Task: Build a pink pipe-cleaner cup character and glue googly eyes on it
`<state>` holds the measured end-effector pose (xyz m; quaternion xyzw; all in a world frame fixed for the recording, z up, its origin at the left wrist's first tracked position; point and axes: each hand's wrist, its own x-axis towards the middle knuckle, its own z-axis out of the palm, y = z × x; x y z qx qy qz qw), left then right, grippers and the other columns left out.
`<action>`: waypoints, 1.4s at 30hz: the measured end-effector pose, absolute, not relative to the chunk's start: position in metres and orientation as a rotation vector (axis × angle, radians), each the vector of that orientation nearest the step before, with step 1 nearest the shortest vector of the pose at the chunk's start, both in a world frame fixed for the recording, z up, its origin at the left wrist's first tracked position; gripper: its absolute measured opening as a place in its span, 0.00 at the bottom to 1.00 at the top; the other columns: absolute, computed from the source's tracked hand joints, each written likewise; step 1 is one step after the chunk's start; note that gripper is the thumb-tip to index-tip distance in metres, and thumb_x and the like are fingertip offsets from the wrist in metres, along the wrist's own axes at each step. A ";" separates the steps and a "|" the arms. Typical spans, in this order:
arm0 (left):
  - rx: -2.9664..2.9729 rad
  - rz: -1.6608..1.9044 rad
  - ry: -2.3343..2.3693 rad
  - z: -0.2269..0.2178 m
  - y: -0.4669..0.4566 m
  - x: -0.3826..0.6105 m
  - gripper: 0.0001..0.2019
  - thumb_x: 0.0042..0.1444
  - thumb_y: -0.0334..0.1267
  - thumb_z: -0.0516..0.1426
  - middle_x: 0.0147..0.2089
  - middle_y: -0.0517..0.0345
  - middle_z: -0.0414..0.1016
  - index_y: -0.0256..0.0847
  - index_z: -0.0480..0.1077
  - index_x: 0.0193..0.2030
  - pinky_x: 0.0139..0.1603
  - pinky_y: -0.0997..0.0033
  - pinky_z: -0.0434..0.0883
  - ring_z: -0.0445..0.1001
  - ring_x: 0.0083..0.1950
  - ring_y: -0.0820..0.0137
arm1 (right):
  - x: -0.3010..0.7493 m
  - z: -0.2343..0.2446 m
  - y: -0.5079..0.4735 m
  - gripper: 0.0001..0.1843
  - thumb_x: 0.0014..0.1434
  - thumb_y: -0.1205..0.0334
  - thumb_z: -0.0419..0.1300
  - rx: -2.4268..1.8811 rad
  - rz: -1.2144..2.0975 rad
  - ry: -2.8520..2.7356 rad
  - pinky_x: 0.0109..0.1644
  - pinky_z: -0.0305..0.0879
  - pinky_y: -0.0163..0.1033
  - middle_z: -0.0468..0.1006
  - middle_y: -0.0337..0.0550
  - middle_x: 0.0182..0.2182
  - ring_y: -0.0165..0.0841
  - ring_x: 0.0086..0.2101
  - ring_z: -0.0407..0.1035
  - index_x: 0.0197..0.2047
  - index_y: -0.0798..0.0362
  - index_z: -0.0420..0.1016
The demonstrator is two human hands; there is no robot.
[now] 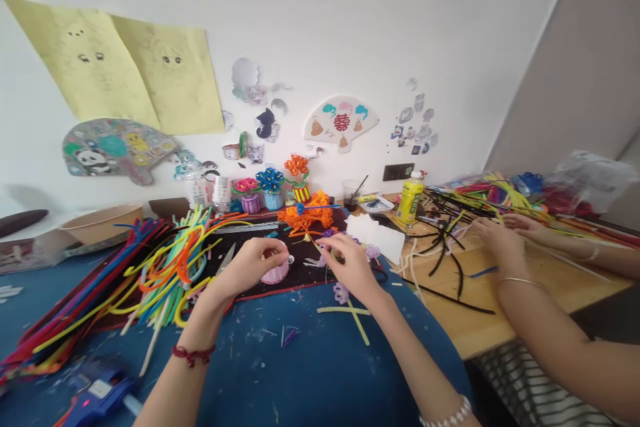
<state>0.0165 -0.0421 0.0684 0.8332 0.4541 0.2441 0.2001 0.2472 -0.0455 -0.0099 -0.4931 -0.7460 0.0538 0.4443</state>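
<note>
My left hand (257, 263) is closed around the top of a small pink woven pot (276, 272) that stands on a black mat (300, 267). My right hand (350, 265) pinches something thin at the mat's right side, next to small lilac pipe-cleaner flowers (341, 292); what it grips is too small to make out. An orange pipe-cleaner piece (307, 213) lies just beyond both hands.
A big heap of coloured pipe cleaners (125, 273) covers the blue cloth at left, with scissors (226, 259) beside it and a blue glue gun (100, 393) near me. Another person's hands (500, 233) handle black pipe cleaners on the wooden table at right. A yellow bottle (410, 197) stands behind.
</note>
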 end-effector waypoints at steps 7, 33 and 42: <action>2.206 0.774 1.415 0.048 -0.053 -0.023 0.15 0.52 0.48 0.56 0.27 0.56 0.76 0.38 0.75 0.28 0.32 0.71 0.62 0.68 0.29 0.68 | 0.177 0.007 -0.047 0.44 0.49 0.62 0.71 -1.026 0.496 -2.102 0.59 0.61 0.50 0.68 0.50 0.58 0.47 0.58 0.62 0.66 0.46 0.58; 1.748 1.187 1.228 0.020 -0.050 -0.020 0.23 0.49 0.58 0.59 0.24 0.59 0.72 0.34 0.75 0.29 0.25 0.76 0.59 0.63 0.24 0.75 | 0.151 -0.034 -0.025 0.39 0.42 0.56 0.73 -1.080 0.584 -1.794 0.50 0.66 0.45 0.74 0.48 0.50 0.42 0.48 0.70 0.56 0.50 0.62; 1.692 1.249 1.135 0.042 -0.076 -0.011 0.17 0.53 0.51 0.59 0.31 0.56 0.75 0.36 0.74 0.32 0.32 0.74 0.65 0.69 0.32 0.70 | 0.160 -0.001 -0.047 0.14 0.61 0.52 0.58 -0.795 0.671 -1.652 0.34 0.68 0.38 0.77 0.43 0.28 0.34 0.29 0.71 0.33 0.53 0.77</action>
